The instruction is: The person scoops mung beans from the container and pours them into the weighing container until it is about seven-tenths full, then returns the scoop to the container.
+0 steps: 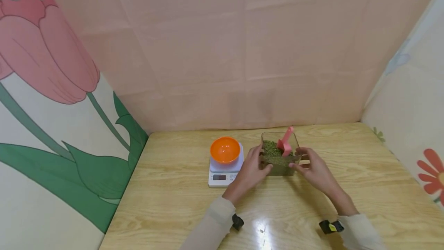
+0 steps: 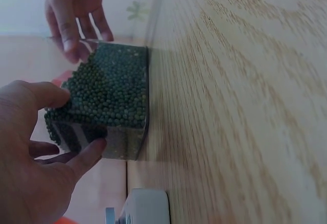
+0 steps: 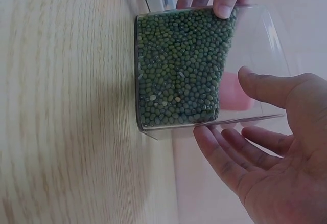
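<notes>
While a creased pink backdrop (image 1: 201,49) fills the far side, painted walls close in the rest: left wall (image 1: 31,126) shows a big pink tulip with green leaves, right wall (image 1: 406,99) a red flower. Wood-grain counter (image 1: 166,203) runs between them.

Both my hands are on the clear container (image 1: 281,171), one per side. Left hand (image 1: 251,167): grasping its left side, thumb on the near face, fingers along the side wall. Right hand (image 1: 313,171): pinching the near right corner, thumb on the near face, fingertips against the right side. Container is a bit right of centre, just right of the white scale (image 1: 227,168); can't tell if its base touches the wood.

Scale has a dark display on its near end. Orange bowl (image 1: 225,151) sits on its platform, far half. Pink scoop (image 1: 286,141) is inside the container toward the right, handle tilted up past the far rim. Green beans (image 3: 179,70) fill the lower part, top surface sloping.
</notes>
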The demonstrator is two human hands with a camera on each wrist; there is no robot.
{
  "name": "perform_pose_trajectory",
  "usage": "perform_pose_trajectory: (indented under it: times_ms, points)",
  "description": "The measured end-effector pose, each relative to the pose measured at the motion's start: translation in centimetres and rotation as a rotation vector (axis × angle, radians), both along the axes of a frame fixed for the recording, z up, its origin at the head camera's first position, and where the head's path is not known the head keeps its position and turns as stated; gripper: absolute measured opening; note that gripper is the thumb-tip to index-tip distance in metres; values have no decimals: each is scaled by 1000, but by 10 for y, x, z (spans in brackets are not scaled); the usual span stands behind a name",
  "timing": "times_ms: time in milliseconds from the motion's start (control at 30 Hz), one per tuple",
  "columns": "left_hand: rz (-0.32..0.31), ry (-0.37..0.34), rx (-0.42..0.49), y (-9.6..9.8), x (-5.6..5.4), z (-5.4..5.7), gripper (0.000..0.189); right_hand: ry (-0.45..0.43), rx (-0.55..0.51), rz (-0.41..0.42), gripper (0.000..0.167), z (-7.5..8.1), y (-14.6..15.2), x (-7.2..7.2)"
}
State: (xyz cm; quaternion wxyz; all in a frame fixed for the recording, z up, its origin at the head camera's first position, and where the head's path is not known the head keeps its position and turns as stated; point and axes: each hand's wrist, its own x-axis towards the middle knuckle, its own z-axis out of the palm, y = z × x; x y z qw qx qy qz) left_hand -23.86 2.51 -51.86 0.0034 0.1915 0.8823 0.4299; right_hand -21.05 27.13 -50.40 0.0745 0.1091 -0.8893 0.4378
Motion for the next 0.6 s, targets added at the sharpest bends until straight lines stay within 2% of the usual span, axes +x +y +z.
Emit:
perform_pose_trajectory:
  times_ms: [600]
  points:
    - [-5, 2, 18, -11, 8, 1, 82, 7, 10, 11, 63, 0, -11, 4]
